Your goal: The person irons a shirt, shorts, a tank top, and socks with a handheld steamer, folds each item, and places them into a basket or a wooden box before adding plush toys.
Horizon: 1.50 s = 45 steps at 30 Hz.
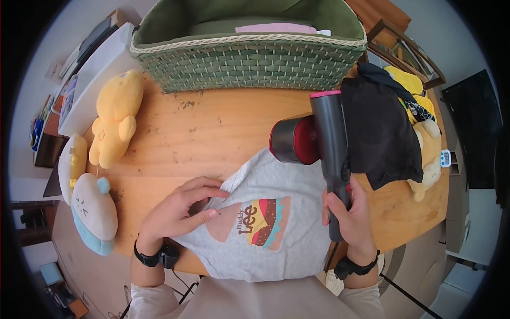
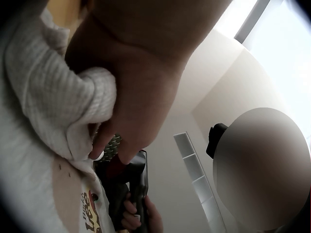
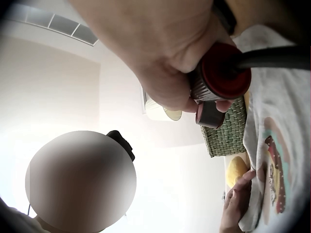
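The wooden table has dark marks on its top and carries a green woven basket. Nearer than the basket lies a grey printed shirt; nearer-left, a yellow plush toy; nearer-right, black cloth.

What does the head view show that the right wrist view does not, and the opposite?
Only the head view shows the black cloth and the blue-white plush.
Only the right wrist view shows a high shelf and what looks like a lampshade.
Both show the basket, yellow plush, shirt, black device, left hand and right hand.
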Each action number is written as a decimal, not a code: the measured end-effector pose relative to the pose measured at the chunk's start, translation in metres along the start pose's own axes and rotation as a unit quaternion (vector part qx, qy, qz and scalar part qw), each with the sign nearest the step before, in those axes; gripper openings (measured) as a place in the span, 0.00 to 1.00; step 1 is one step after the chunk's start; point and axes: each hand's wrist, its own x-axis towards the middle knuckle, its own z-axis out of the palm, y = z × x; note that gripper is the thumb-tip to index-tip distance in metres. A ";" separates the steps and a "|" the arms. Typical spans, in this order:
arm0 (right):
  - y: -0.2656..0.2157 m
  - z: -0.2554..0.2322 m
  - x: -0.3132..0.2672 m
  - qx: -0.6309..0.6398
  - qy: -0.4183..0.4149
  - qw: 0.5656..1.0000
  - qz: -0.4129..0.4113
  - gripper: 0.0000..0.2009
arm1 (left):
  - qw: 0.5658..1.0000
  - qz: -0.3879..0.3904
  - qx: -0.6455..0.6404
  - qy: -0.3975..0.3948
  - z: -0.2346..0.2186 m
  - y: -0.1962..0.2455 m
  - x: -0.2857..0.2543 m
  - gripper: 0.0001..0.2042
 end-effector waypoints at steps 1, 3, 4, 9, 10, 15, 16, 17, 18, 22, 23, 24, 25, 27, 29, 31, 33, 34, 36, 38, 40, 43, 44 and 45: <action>0.000 0.000 0.000 -0.003 0.003 1.000 -0.003 0.19 | 1.000 -0.001 0.000 0.000 0.002 0.000 0.000 0.18; 0.000 0.001 0.000 0.003 0.006 1.000 -0.002 0.20 | 0.997 0.036 0.057 0.036 0.005 -0.001 -0.001 0.20; 0.000 0.001 0.000 0.008 0.010 1.000 -0.001 0.20 | 0.997 0.036 0.057 0.036 0.005 -0.002 -0.001 0.20; -0.001 0.001 -0.001 -0.006 0.010 1.000 -0.004 0.20 | 0.960 0.081 0.112 0.244 0.010 0.000 -0.001 0.21; -0.001 0.001 -0.001 0.008 0.016 1.000 0.002 0.21 | 0.960 0.081 0.112 0.244 0.009 0.001 -0.002 0.21; 0.002 0.001 0.000 -0.008 0.020 1.000 0.000 0.20 | 0.964 0.042 0.176 0.195 -0.010 -0.010 -0.012 0.18; 0.002 0.001 0.000 -0.019 0.020 1.000 -0.001 0.19 | 0.964 0.042 0.175 0.196 -0.011 -0.010 -0.013 0.18; -0.001 0.002 0.000 -0.020 0.019 1.000 -0.001 0.19 | 0.977 0.042 0.140 0.157 -0.013 -0.010 -0.014 0.17; -0.005 0.004 0.000 -0.053 0.026 0.998 0.013 0.18 | 0.987 0.041 0.106 0.118 -0.014 -0.009 -0.015 0.16; 0.002 0.001 0.001 -0.195 0.007 0.981 0.001 0.15 | 0.993 0.048 0.100 0.048 -0.014 -0.005 -0.014 0.15; -0.002 0.003 0.001 -0.196 0.007 0.981 0.000 0.15 | 0.990 0.023 0.132 0.042 -0.014 -0.006 -0.014 0.14; -0.009 0.007 0.001 -0.230 -0.018 0.973 -0.003 0.15 | 0.986 -0.003 0.165 0.036 -0.013 -0.007 -0.014 0.14; -0.014 0.011 0.001 -0.264 -0.043 0.964 -0.007 0.16 | 0.986 -0.001 0.165 0.038 -0.014 -0.010 -0.014 0.14; -0.012 0.013 0.001 -0.294 -0.068 0.953 -0.020 0.16 | 0.987 0.028 0.157 0.037 -0.015 -0.014 -0.015 0.15; -0.010 0.017 0.002 -0.326 -0.092 0.940 -0.036 0.17 | 0.983 0.045 0.173 0.046 -0.018 -0.013 -0.019 0.16; -0.008 0.022 0.003 -0.319 -0.098 0.942 -0.039 0.17 | 0.979 0.061 0.187 0.056 -0.021 -0.014 -0.023 0.18; -0.007 0.025 0.003 -0.322 -0.102 0.940 -0.053 0.17 | 0.989 0.017 0.139 0.037 -0.027 -0.021 -0.026 0.19; -0.006 0.026 0.004 -0.323 -0.106 0.938 -0.063 0.17 | 0.989 0.019 0.140 0.042 -0.027 -0.022 -0.027 0.19; -0.001 0.024 0.006 -0.322 -0.113 0.938 -0.068 0.17 | 0.994 0.018 0.102 0.046 -0.028 -0.022 -0.027 0.19; 0.001 0.023 0.007 -0.319 -0.120 0.938 -0.072 0.17 | 0.996 0.015 0.080 0.047 -0.030 -0.028 -0.028 0.18; 0.001 0.024 0.007 -0.269 -0.123 0.955 -0.035 0.16 | 0.997 0.012 0.058 0.045 -0.032 -0.031 -0.028 0.18; 0.004 0.023 0.007 -0.268 -0.125 0.955 -0.034 0.16 | 0.999 -0.018 0.027 0.026 -0.033 -0.036 -0.027 0.17; 0.004 0.023 0.007 -0.269 -0.123 0.955 -0.035 0.16 | 0.999 -0.035 -0.003 0.016 -0.033 -0.037 -0.026 0.18; 0.003 0.024 0.007 -0.254 -0.126 0.958 -0.032 0.16 | 0.998 -0.052 -0.032 0.006 -0.033 -0.038 -0.025 0.19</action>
